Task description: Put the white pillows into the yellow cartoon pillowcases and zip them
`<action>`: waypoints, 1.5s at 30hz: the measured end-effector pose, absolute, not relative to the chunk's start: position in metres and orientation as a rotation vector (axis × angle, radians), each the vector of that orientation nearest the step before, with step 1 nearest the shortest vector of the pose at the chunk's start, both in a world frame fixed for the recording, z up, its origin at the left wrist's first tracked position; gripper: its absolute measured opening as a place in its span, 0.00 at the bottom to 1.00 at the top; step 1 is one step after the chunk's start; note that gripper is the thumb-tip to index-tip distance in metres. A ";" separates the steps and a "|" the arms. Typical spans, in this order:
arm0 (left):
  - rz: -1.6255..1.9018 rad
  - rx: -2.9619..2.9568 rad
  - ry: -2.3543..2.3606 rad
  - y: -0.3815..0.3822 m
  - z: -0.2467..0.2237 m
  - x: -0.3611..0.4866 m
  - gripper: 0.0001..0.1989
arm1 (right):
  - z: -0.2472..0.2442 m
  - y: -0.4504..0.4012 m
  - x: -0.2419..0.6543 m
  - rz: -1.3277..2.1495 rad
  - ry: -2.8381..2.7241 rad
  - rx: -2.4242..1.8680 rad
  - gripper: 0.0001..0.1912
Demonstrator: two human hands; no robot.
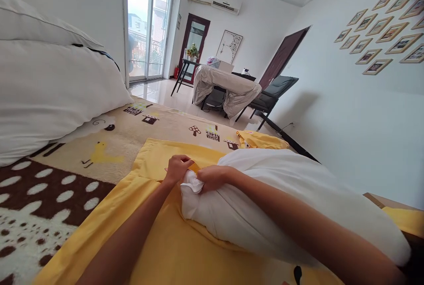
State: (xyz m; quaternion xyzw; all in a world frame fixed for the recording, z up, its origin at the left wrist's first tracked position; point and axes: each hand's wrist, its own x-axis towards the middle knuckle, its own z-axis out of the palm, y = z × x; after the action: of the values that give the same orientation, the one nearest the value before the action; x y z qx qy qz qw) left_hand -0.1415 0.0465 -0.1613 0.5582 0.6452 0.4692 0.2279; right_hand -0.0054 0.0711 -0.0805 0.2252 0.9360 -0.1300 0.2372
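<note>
A plump white pillow (pixel 291 205) lies diagonally across a yellow pillowcase (pixel 149 236) spread over the bed. My right hand (pixel 213 176) is closed around the bunched white corner of the pillow. Close beside it on the left, my left hand (pixel 178 169) is closed with bent fingers on the yellow fabric, at the pillow's corner. Part of the pillow's lower edge rests on the yellow cloth. My fingertips are partly hidden by the folds.
A patterned blanket (pixel 99 152) covers the bed. White pillows (pixel 56 86) are stacked at the left. Another folded yellow cloth (pixel 261 140) lies near the far bed edge. Beyond stand a covered table (pixel 228 81) and a dark chair (pixel 271 95).
</note>
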 end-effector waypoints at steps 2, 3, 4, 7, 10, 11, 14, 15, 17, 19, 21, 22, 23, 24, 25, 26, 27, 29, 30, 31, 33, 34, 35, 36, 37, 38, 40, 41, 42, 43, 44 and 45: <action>1.298 1.554 1.791 0.045 -0.160 -0.139 0.11 | -0.085 0.073 -0.014 -0.335 2.520 0.597 0.07; 1.294 1.581 1.798 0.043 -0.158 -0.138 0.11 | -0.085 0.075 -0.017 -0.327 2.501 0.593 0.06; 1.285 1.620 1.805 0.042 -0.156 -0.136 0.10 | -0.086 0.077 -0.019 -0.318 2.488 0.594 0.05; 1.229 1.778 1.824 0.035 -0.148 -0.132 0.09 | -0.083 0.085 -0.019 -0.277 2.474 0.619 0.08; 1.128 1.924 1.845 0.028 -0.140 -0.129 0.10 | -0.078 0.088 -0.013 -0.206 2.480 0.659 0.11; 1.091 1.962 1.854 0.026 -0.137 -0.128 0.10 | -0.078 0.087 -0.011 -0.174 2.483 0.677 0.12; 0.980 2.060 1.883 0.021 -0.132 -0.126 0.11 | -0.077 0.081 -0.006 -0.054 2.498 0.743 0.15; 0.943 2.089 1.890 0.020 -0.131 -0.126 0.12 | -0.077 0.079 -0.005 -0.013 2.506 0.763 0.15; 0.866 2.145 1.904 0.017 -0.127 -0.125 0.12 | -0.077 0.073 -0.003 0.064 2.526 0.794 0.16; 0.788 2.194 1.921 0.012 -0.122 -0.123 0.12 | -0.078 0.067 -0.001 0.128 2.545 0.819 0.15; 0.709 2.237 1.942 0.005 -0.113 -0.122 0.12 | -0.078 0.062 0.001 0.178 2.566 0.842 0.15; 0.673 2.256 1.960 0.000 -0.106 -0.121 0.12 | -0.077 0.060 0.002 0.198 2.577 0.854 0.15; 0.643 2.271 1.987 -0.007 -0.099 -0.120 0.12 | -0.077 0.058 0.003 0.214 2.588 0.866 0.15; 0.618 2.279 2.022 -0.015 -0.091 -0.120 0.13 | -0.076 0.057 0.004 0.228 2.597 0.880 0.15; 0.601 2.283 2.062 -0.024 -0.084 -0.119 0.14 | -0.076 0.056 0.005 0.238 2.606 0.896 0.15; 0.568 2.298 2.083 -0.033 -0.076 -0.118 0.15 | -0.075 0.056 0.006 0.245 2.613 0.911 0.15; 0.506 2.336 2.059 -0.042 -0.070 -0.116 0.14 | -0.074 0.055 0.007 0.249 2.618 0.926 0.15; 0.290 2.453 1.825 -0.059 -0.064 -0.110 0.12 | -0.073 0.055 0.009 0.251 2.626 0.949 0.17; 0.164 2.501 1.637 -0.066 -0.065 -0.106 0.11 | -0.072 0.054 0.009 0.251 2.628 0.958 0.17; 0.053 2.522 1.455 -0.070 -0.067 -0.101 0.10 | -0.071 0.053 0.009 0.250 2.629 0.964 0.17; -0.089 2.504 1.244 -0.073 -0.077 -0.089 0.13 | -0.070 0.052 0.010 0.246 2.626 0.973 0.18; -0.132 2.487 1.222 -0.072 -0.083 -0.084 0.14 | -0.069 0.051 0.010 0.242 2.625 0.975 0.18; -0.163 2.471 1.230 -0.071 -0.088 -0.078 0.14 | -0.068 0.050 0.011 0.238 2.624 0.976 0.18; -0.186 2.454 1.246 -0.070 -0.094 -0.074 0.14 | -0.068 0.049 0.011 0.233 2.625 0.976 0.19; -0.207 2.436 1.252 -0.069 -0.098 -0.071 0.15 | -0.067 0.049 0.012 0.227 2.625 0.976 0.19; -0.222 2.424 1.238 -0.068 -0.102 -0.068 0.16 | -0.067 0.048 0.012 0.221 2.624 0.976 0.19; -0.237 2.417 1.203 -0.068 -0.107 -0.066 0.19 | -0.067 0.049 0.013 0.213 2.622 0.985 0.20; -0.242 2.420 1.197 -0.069 -0.108 -0.065 0.21 | -0.067 0.050 0.013 0.210 2.621 0.991 0.21; -0.244 2.422 1.208 -0.070 -0.109 -0.065 0.21 | -0.068 0.052 0.013 0.205 2.620 0.996 0.21; -0.243 2.420 1.228 -0.070 -0.109 -0.066 0.22 | -0.068 0.053 0.012 0.199 2.620 0.999 0.22; -0.236 2.412 1.253 -0.070 -0.108 -0.068 0.23 | -0.068 0.054 0.012 0.193 2.620 1.000 0.22; -0.226 2.403 1.282 -0.070 -0.105 -0.071 0.23 | -0.067 0.056 0.012 0.187 2.618 1.000 0.22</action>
State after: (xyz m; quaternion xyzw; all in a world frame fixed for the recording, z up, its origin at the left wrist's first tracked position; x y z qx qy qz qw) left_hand -0.0714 -0.0703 -0.1048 0.8610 0.4592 -0.0812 0.2031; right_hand 0.0119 0.0560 -0.0671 0.3510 0.9193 0.0657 0.1656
